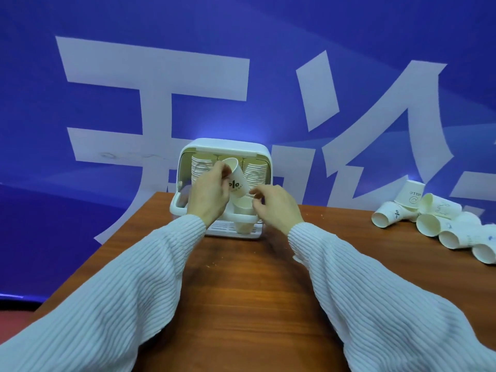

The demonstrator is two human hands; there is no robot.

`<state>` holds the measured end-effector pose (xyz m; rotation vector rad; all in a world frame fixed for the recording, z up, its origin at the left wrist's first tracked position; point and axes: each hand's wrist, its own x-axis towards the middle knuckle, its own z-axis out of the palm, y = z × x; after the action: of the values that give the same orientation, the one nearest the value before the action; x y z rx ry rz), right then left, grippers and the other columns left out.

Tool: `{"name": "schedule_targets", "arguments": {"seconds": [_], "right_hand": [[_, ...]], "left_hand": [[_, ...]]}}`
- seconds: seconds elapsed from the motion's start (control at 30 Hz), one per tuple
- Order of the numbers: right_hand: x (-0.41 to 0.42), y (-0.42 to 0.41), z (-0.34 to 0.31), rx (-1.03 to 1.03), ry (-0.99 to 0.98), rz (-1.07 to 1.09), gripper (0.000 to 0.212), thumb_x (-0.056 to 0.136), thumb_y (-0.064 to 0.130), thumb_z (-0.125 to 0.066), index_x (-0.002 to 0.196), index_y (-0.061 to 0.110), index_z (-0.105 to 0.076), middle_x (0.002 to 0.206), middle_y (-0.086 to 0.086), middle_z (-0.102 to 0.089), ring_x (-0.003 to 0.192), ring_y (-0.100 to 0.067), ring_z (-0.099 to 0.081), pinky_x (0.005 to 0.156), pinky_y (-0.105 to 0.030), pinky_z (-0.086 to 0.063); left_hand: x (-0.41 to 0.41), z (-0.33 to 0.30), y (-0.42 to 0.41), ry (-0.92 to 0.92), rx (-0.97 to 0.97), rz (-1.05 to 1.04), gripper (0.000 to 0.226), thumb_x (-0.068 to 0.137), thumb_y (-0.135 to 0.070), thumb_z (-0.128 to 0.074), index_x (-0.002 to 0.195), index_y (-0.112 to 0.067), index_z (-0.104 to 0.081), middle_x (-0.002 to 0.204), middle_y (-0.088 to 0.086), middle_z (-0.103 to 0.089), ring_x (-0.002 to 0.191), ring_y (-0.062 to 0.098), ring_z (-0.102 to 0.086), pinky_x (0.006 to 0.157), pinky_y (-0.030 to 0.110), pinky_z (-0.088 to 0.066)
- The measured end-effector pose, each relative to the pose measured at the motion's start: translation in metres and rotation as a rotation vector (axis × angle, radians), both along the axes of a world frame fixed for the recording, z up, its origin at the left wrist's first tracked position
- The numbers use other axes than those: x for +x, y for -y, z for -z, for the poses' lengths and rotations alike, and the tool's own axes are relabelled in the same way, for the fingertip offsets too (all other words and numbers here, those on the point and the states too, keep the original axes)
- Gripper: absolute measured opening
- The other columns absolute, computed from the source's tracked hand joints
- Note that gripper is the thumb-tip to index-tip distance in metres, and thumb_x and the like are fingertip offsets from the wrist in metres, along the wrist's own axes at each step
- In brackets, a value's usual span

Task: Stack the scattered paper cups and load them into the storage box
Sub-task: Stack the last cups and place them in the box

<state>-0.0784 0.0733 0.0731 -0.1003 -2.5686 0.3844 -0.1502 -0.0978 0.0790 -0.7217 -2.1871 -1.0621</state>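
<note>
A white storage box [225, 146] stands open at the far edge of the wooden table, with stacks of paper cups [255, 174] inside it. My left hand [209, 194] grips a printed paper cup [236, 181], tilted in front of the box opening. My right hand [276, 205] pinches the rim of a cup [243, 208] that sits in the ring holder at the front of the box. A pile of scattered white paper cups [440, 221] lies on its sides at the table's right.
The brown wooden table [241, 285] stretches toward me between my two white ribbed sleeves. A blue banner with large white characters [150, 89] hangs right behind the box. The table's left edge runs diagonally, with dark floor below it.
</note>
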Motion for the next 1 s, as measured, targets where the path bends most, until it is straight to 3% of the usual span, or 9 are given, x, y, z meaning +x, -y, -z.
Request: {"name": "schedule_targets", "arguments": {"seconds": [0.13,0.27,0.37,0.47,0.57,0.67,0.77,0.87,1.0], "right_hand": [[0.01,-0.013,-0.002,-0.059,-0.039,0.011,0.03,0.097,0.028,-0.054,0.124,0.028,-0.068,0.108,0.01,-0.074,0.104,-0.016,-0.062,0.085,-0.039,-0.055],[0.022,-0.025,0.001,-0.065,-0.035,0.028,0.029,0.099,0.028,-0.054,0.125,0.029,-0.067,0.112,0.01,-0.073,0.108,-0.015,-0.06,0.088,-0.039,-0.054],[0.029,-0.034,0.004,-0.079,-0.042,0.035,0.029,0.1,0.029,-0.054,0.125,0.03,-0.067,0.113,0.009,-0.073,0.109,-0.016,-0.062,0.089,-0.042,-0.056],[0.034,-0.043,0.008,-0.096,-0.044,0.049,0.027,0.101,0.029,-0.055,0.126,0.029,-0.066,0.112,0.008,-0.073,0.108,-0.016,-0.063,0.088,-0.04,-0.057],[0.043,-0.052,0.012,-0.11,-0.039,0.07,0.027,0.1,0.03,-0.054,0.124,0.03,-0.065,0.108,0.009,-0.073,0.107,-0.016,-0.063,0.088,-0.042,-0.057],[0.054,-0.062,0.017,-0.124,-0.034,0.087,0.029,0.1,0.03,-0.053,0.126,0.028,-0.066,0.112,0.009,-0.073,0.109,-0.015,-0.063,0.09,-0.039,-0.056],[0.07,-0.082,0.02,-0.172,-0.049,0.117,0.029,0.102,0.028,-0.054,0.128,0.025,-0.066,0.116,0.007,-0.073,0.108,-0.012,-0.064,0.087,-0.029,-0.053],[0.085,-0.111,0.025,-0.21,-0.053,0.167,0.028,0.101,0.028,-0.055,0.127,0.026,-0.066,0.115,0.008,-0.073,0.107,-0.011,-0.064,0.088,-0.03,-0.053],[0.107,-0.16,0.034,-0.269,-0.061,0.253,0.028,0.097,0.027,-0.055,0.122,0.026,-0.069,0.113,0.009,-0.073,0.108,-0.013,-0.065,0.092,-0.037,-0.054]], "left_hand": [[-0.006,-0.001,-0.018,-0.006,-0.129,0.062,0.019,0.095,-0.014,-0.057,0.113,-0.02,-0.058,0.105,0.007,-0.073,0.098,0.035,-0.067,0.082,0.047,-0.053],[-0.006,0.008,-0.035,0.017,-0.441,0.051,0.029,0.093,-0.011,-0.056,0.117,-0.025,-0.062,0.109,0.005,-0.073,0.103,0.035,-0.065,0.086,0.043,-0.047],[-0.005,0.022,-0.037,0.043,-0.536,0.118,0.038,0.094,-0.01,-0.048,0.126,-0.023,-0.064,0.118,0.004,-0.068,0.111,0.029,-0.061,0.098,0.041,-0.038],[0.005,0.033,-0.036,0.027,-0.606,0.161,0.053,0.091,-0.028,-0.035,0.138,-0.018,-0.059,0.127,0.007,-0.065,0.123,0.023,-0.054,0.112,0.04,-0.025],[0.011,0.034,-0.037,0.001,-0.692,0.163,0.067,0.087,-0.041,-0.03,0.143,-0.015,-0.054,0.131,0.009,-0.063,0.125,0.022,-0.053,0.114,0.038,-0.021],[0.006,0.03,-0.044,-0.133,-0.679,0.145,0.063,0.089,-0.055,-0.032,0.129,-0.019,-0.065,0.127,0.004,-0.064,0.127,0.022,-0.053,0.119,0.053,-0.021],[0.017,0.029,-0.078,-0.305,-0.556,0.169,0.054,0.089,-0.054,-0.04,0.118,-0.017,-0.068,0.117,0.005,-0.066,0.121,0.027,-0.057,0.117,0.053,-0.028],[0.048,0.029,-0.125,-0.289,-0.52,0.257,0.056,0.089,-0.054,-0.04,0.121,-0.017,-0.066,0.115,0.007,-0.067,0.112,0.031,-0.06,0.108,0.049,-0.04],[0.081,0.041,-0.192,-0.201,-0.51,0.383,0.055,0.091,-0.053,-0.039,0.129,-0.021,-0.062,0.122,0.003,-0.065,0.115,0.026,-0.059,0.105,0.045,-0.043]]}}
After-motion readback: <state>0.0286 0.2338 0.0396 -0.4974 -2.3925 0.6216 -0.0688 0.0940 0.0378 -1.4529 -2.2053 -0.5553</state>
